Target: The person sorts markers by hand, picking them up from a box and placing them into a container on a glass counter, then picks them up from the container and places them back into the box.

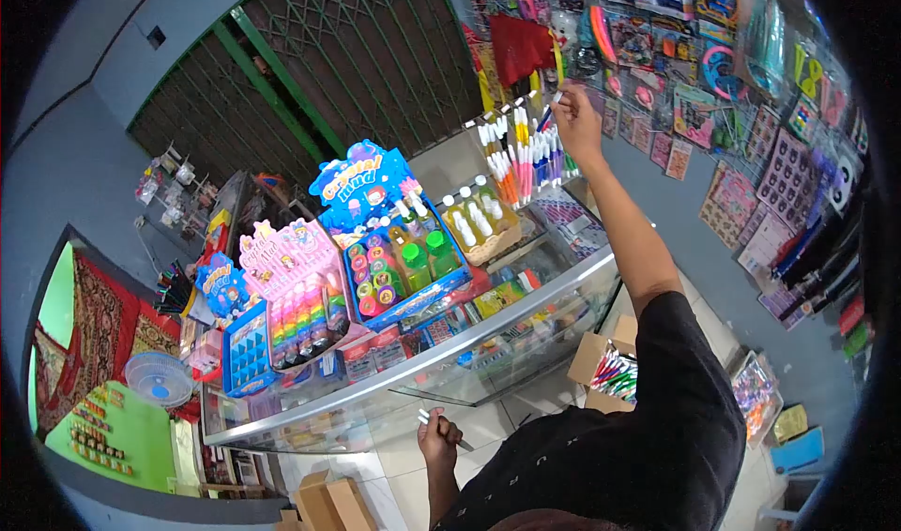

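My right hand [576, 123] is raised at the top centre right, its fingers pinched on a white-capped pen [558, 98] beside a clear holder. That holder stands on the glass counter and carries upright white-capped pens [520, 160] in orange, pink, yellow, blue and purple. Low in the view, in front of the counter's near edge, my left hand [439, 437] is closed around a few slim pens [424, 417] whose white ends stick out. Their number is unclear. A basket of bottles [481, 221] sits left of the pen holder.
The glass counter [413, 371] runs diagonally, with blue "Crystal Mud" [375, 189] and pink [286, 259] display boxes on it. An open carton of pens [615, 376] stands on the floor behind it. Hanging goods [694, 118] cover the right wall; a fan [160, 379] is at left.
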A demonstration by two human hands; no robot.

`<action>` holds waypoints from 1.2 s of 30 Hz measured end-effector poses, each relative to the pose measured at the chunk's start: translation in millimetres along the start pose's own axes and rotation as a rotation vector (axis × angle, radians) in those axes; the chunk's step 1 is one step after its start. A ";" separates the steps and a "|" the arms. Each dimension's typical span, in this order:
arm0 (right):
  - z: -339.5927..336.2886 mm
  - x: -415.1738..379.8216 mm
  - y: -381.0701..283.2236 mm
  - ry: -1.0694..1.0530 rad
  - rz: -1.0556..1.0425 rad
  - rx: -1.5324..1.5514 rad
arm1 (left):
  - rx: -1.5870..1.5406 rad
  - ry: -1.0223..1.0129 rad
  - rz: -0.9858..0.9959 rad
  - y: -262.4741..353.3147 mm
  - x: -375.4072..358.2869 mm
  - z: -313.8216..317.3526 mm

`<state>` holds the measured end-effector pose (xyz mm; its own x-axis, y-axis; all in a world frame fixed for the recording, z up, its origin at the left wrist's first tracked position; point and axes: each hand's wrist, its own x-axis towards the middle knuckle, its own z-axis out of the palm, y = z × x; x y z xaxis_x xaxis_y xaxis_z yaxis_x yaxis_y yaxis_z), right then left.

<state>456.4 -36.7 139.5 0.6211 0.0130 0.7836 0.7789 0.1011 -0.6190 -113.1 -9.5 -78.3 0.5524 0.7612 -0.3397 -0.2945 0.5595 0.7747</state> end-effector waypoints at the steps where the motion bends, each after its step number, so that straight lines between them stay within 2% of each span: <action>1: 3.1 -0.3 -0.9 -0.018 0.010 0.005 | -0.001 0.024 0.002 -1.8 -2.7 2.5; 5: 2.5 3.9 3.6 -0.124 0.013 -0.086 | 0.002 0.044 0.012 -9.7 -10.2 8.5; 10: -1.5 14.3 -17.8 -0.138 -0.073 -0.078 | -0.014 0.087 -0.012 -14.9 -15.5 15.0; 13: -2.0 16.6 -11.7 -0.250 -0.163 -0.145 | -0.010 0.097 -0.011 -16.3 -17.3 16.7; 16: 1.6 17.6 -3.2 -0.247 -0.287 -0.117 | 0.017 0.098 -0.002 -14.9 -19.0 20.0; 19: -2.3 25.2 -5.9 -0.196 -0.267 -0.147 | 0.016 0.101 -0.002 -16.4 -18.9 18.7; 28: -11.3 21.1 -6.1 -0.280 -0.051 -0.039 | 0.044 0.063 -0.008 -24.1 -14.0 12.9; 31: -11.0 13.8 -1.7 -0.324 -0.026 -0.142 | 0.026 0.056 -0.014 -23.7 -14.3 13.4; 36: -9.8 -2.5 43.3 -0.697 -0.340 -0.556 | 0.021 0.028 -0.045 -21.9 -12.7 15.5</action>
<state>489.5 -42.1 110.2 0.3016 0.6778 0.6705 0.9496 -0.2766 -0.1476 -101.6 -36.6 -82.7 0.5423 0.7448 -0.3888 -0.2539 0.5864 0.7692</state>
